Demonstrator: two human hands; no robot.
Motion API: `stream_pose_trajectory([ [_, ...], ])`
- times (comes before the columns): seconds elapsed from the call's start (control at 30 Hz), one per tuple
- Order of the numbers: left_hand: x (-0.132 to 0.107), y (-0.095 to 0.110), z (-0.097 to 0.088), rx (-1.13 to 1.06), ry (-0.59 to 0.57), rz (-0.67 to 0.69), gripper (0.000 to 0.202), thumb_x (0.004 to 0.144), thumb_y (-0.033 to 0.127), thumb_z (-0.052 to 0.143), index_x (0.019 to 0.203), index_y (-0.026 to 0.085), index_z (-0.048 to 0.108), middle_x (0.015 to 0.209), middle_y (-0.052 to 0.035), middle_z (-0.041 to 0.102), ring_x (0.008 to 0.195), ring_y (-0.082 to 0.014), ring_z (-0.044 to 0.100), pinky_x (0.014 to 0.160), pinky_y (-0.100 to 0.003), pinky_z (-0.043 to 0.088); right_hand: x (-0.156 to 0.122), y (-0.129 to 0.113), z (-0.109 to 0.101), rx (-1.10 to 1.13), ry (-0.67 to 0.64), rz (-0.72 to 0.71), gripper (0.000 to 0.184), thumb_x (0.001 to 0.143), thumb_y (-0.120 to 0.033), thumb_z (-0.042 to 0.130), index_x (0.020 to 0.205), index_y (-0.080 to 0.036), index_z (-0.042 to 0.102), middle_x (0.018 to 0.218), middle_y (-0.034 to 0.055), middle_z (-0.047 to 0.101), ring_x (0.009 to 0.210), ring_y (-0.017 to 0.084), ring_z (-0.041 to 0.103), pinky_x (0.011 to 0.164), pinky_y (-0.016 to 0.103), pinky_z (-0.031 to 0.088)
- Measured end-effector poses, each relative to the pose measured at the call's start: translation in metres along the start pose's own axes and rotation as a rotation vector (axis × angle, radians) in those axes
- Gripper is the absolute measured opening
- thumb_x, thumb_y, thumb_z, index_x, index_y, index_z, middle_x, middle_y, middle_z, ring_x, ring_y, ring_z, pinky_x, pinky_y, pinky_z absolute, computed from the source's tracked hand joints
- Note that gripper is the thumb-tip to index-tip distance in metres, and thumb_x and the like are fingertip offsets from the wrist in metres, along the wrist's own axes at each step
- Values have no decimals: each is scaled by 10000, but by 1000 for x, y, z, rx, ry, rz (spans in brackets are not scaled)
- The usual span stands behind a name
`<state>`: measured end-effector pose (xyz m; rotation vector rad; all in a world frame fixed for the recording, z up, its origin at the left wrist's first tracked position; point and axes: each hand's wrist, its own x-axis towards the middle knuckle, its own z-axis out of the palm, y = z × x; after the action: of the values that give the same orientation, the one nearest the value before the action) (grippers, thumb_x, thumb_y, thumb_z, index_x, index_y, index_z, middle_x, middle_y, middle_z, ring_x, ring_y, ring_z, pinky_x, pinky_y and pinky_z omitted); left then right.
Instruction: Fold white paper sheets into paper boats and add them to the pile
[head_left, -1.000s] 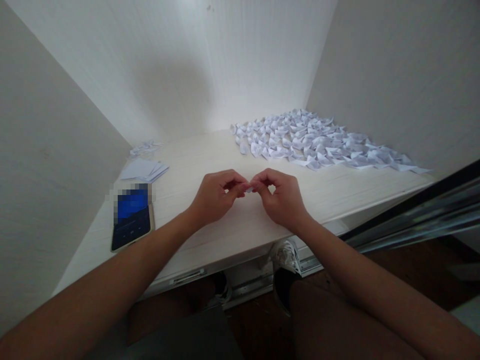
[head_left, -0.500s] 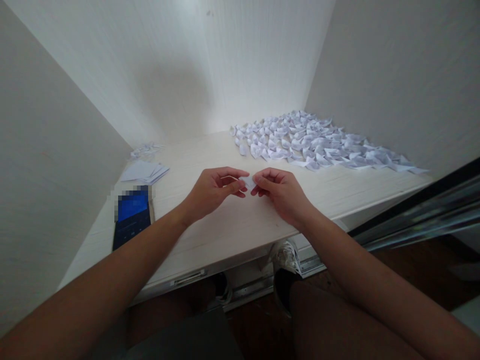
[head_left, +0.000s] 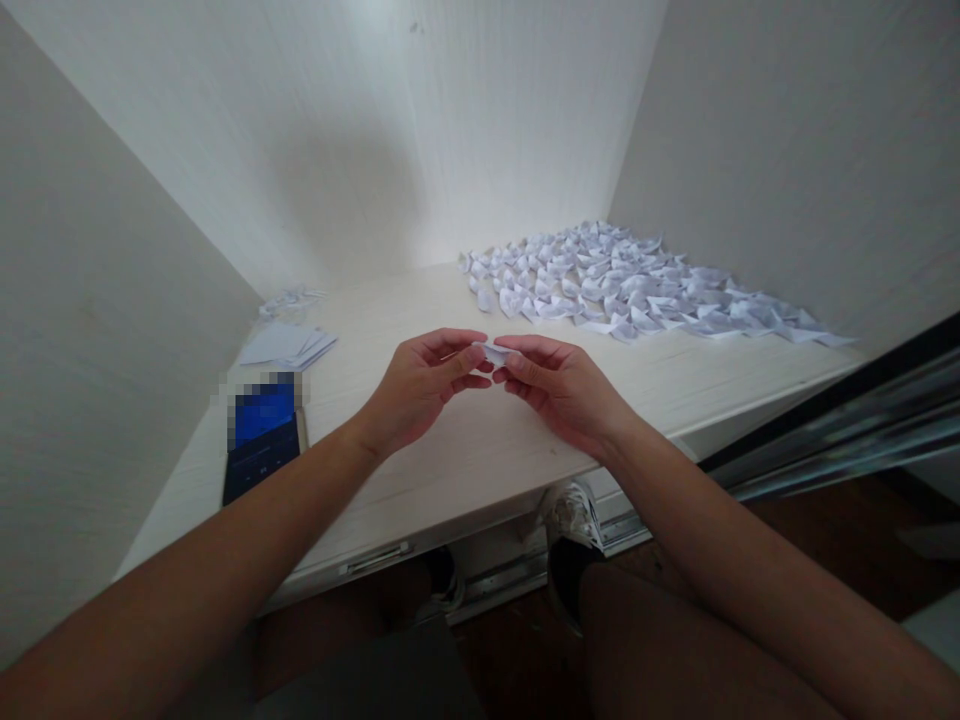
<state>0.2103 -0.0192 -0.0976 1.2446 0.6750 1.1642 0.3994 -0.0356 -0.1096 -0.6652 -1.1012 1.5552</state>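
My left hand (head_left: 420, 385) and my right hand (head_left: 559, 385) meet above the middle of a white shelf (head_left: 450, 460). Between their fingertips they pinch a small folded piece of white paper (head_left: 495, 352). Both hands have their fingers curled in a pinch, palms turned partly up. A big heap of small folded white paper pieces (head_left: 622, 285) lies at the back right of the shelf, beyond my right hand.
A phone (head_left: 262, 440) with a blue lit screen lies at the left of the shelf. Behind it sits a small stack of flat paper sheets (head_left: 289, 345) and a few crumpled scraps (head_left: 289, 298). White walls close in on the left, back and right.
Both hands have risen slightly and turned palms more upward, still pinching the small paper between them. The fingers have loosened from a tight pinch into a wider hold.
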Motion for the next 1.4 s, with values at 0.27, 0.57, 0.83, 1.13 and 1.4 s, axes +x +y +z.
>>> stream_pose_trajectory([
  [0.27, -6, 6, 14, -144, 76, -56, 210, 752, 283, 910, 882, 162, 797, 844, -46, 782, 779, -133, 726, 710, -239, 602, -3, -3, 10, 89, 88, 18, 272, 655, -405, 956, 802, -233, 806, 842, -7, 736, 752, 100, 604, 723, 260, 481],
  [0.57, -1, 8, 9, -297, 104, -261, 136, 824, 157, 824, 951, 121, 792, 879, -53, 769, 781, -108, 707, 760, -207, 585, -4, -3, 13, 195, 120, 58, 226, 711, -378, 924, 841, -240, 799, 888, 3, 764, 830, 135, 668, 800, 279, 522],
  [0.83, -2, 7, 3, -344, -5, -268, 208, 779, 228, 889, 951, 153, 800, 923, -53, 786, 798, -126, 736, 744, -204, 610, -4, -6, 11, 285, 59, 99, 241, 674, -292, 945, 860, -221, 810, 851, -16, 766, 788, 95, 664, 798, 233, 516],
  [1.13, -4, 12, 5, -251, -27, -170, 238, 726, 292, 931, 889, 167, 810, 831, -34, 782, 729, -124, 731, 684, -220, 614, -5, -7, 12, 294, 56, 138, 267, 660, -254, 955, 882, -245, 807, 872, -26, 758, 803, 98, 652, 751, 236, 486],
  [1.4, -5, 15, 10, -208, 18, -93, 229, 685, 259, 947, 863, 177, 827, 851, -45, 798, 787, -141, 732, 725, -247, 612, -6, -8, 14, 277, 53, 149, 300, 635, -273, 973, 885, -239, 809, 887, -23, 761, 814, 104, 642, 765, 246, 471],
])
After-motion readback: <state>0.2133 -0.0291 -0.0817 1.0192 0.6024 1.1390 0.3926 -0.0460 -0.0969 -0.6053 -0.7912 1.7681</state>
